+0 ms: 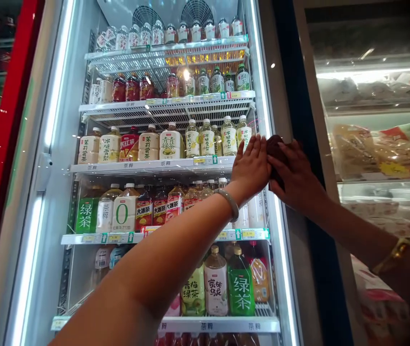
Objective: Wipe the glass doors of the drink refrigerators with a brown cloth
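Observation:
My left hand [251,166] lies flat against the glass door [176,175] of a lit drinks fridge, fingers stretched upward and close together. A pale bangle circles that wrist. Right beside it, my right hand [293,175] presses a bunched dark brown cloth [274,149] to the door's right edge, over the bright light strip [283,240]. Fingers of the right hand bend over the cloth, and part of it is hidden under them. On that wrist is a gold-coloured bracelet [394,254]. Behind the glass, near my left fingertips, stand pale yellow drink bottles [229,137].
Shelves of bottled teas, such as a green bottle [241,283], fill the fridge. A door handle [44,170] is on the left side. A red-framed fridge [18,96] stands at far left. Packaged goods [395,149] sit on lit shelves at right, past a dark blue post [302,96].

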The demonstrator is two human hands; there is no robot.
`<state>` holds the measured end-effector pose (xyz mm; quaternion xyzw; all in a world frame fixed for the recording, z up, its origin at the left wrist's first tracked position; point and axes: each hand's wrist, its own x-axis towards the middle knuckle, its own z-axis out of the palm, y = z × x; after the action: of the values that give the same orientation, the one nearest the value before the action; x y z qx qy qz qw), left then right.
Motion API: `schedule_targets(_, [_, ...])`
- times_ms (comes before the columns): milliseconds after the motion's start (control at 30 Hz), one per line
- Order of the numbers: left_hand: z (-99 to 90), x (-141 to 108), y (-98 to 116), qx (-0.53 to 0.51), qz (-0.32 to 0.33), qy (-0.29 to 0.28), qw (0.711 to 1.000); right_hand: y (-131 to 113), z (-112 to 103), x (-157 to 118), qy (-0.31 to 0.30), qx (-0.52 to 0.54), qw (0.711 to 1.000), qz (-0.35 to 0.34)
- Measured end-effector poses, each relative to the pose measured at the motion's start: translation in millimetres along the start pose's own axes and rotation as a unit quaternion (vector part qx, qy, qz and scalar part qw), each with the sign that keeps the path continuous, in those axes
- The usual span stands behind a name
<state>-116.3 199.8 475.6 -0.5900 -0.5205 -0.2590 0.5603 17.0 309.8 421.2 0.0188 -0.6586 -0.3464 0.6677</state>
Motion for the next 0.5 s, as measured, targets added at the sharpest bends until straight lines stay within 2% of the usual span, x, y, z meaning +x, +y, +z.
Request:
schedule_targets(67, [-2.7, -6.9, -6.4, 0.012, 0.050, -0.005, 0.999, -1.5, -1.7, -10.3, -0.014, -0.005, 0.999, -0.047])
schedule_targets(133, [-6.9, -1.4, -14.7, 0.020, 0.072, -0.005, 0.997, 11.0, 1.4, 1.1, -0.023, -0.006, 0.998, -0.054])
schedule_targets(267, [-15.2, 33.4, -33.5, 0.032, 0.042, 0.004, 0.999, 51.9, 17.9, 64.4, -0.037, 0.012, 0.999, 0.020])
schedule_targets(333, [-17.2, 47.3, -43.1, 0.039, 0.027, 0.006, 0.999, 61.7, 24.8, 88.7, -0.031, 0.011, 0.997, 0.074])
schedule_targets(400, [-17.7, 52.3, -51.2, 0.045, 0.012, 0.008, 0.999, 57.7, 28.7, 95.5, -0.019, 0.000, 0.993, 0.119])
schedule_targets(500, [-16.7, 46.6, -57.6, 0.049, 0.010, 0.016, 0.999, 31.9, 31.6, 82.8, -0.013, -0.011, 0.991, 0.135])
